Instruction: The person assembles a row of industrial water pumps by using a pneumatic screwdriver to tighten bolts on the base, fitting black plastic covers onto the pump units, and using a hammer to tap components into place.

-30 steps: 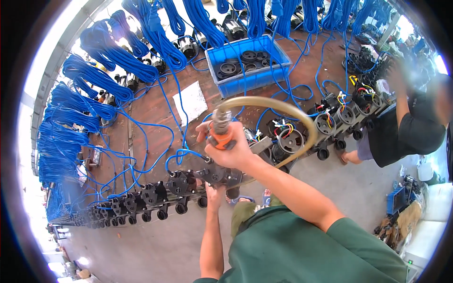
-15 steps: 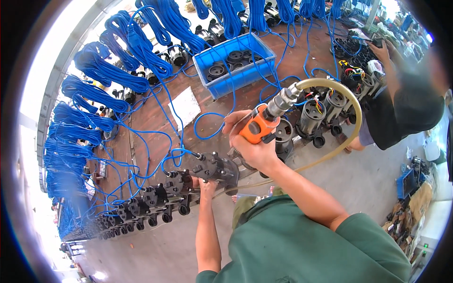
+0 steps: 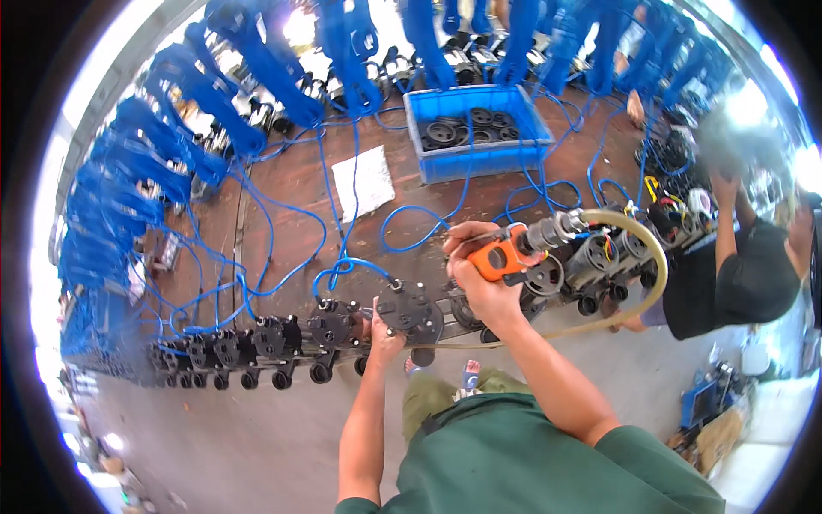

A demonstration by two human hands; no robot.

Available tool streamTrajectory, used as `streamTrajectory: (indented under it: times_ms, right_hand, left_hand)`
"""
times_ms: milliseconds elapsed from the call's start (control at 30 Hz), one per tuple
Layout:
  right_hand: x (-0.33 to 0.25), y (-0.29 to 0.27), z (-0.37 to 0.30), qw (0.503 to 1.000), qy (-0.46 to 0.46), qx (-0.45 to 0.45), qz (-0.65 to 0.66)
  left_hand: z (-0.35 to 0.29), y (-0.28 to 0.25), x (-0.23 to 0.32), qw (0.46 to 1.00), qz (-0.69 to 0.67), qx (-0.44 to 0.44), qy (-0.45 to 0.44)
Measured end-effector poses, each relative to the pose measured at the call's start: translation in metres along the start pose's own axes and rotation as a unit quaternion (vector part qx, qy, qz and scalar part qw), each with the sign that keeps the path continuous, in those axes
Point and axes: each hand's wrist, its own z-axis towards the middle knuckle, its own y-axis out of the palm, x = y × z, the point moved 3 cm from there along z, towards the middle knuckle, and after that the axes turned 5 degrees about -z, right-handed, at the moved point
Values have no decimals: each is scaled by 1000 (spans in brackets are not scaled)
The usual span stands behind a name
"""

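Note:
My right hand [image 3: 490, 289] is wrapped round an orange air screwdriver [image 3: 495, 259], whose metal fitting and tan hose [image 3: 661, 257] lead off to the right. Its working tip is hidden by the hand. With my left hand [image 3: 385, 336] I grip the side of a black pump [image 3: 411, 310], which has a round lid facing up and a blue cable coming out of it. The pump stands at the table's near edge, just left of the tool. More black pumps [image 3: 334, 324] with similar lids line the edge to the left.
A blue crate [image 3: 479, 164] of black round parts stands at the far middle, near a white sheet [image 3: 363, 182]. Coiled blue cables [image 3: 342, 51] hang along the back and left. Open housings [image 3: 595, 257] line the right edge, where another person [image 3: 732, 287] works.
The view has turned, so the table edge runs more level. The gripped pump's lid now faces up toward me more. Both hands keep their holds.

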Motion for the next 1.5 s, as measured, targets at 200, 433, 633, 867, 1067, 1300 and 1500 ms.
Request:
streamTrajectory:
  times_ms: [200,433,633,867,1067,1300,1500]
  right_hand:
    - [42,1,37,990,-17,138,-12]
    - [218,1,124,782,529,323,69]
    - [255,-45,108,825,480,263,138]
    - [57,53,-111,982,145,87,-85]
    - [117,13,-128,965,62,240,-81]
    - [187,10,-102,976,164,130,-62]
    - [209,-6,-99,984,84,136,-77]
  left_hand:
    - [-3,6,9,982,-168,63,-63]
    - [-6,-5,26,981,-120,152,-19]
    - [14,23,36,985,-141,97,-36]
    - [-5,-2,10,975,-200,65,-71]
    - [12,11,47,989,-146,5,-35]
    - [-14,0,16,988,-137,17,-72]
    - [-14,-1,9,998,-24,52,-32]
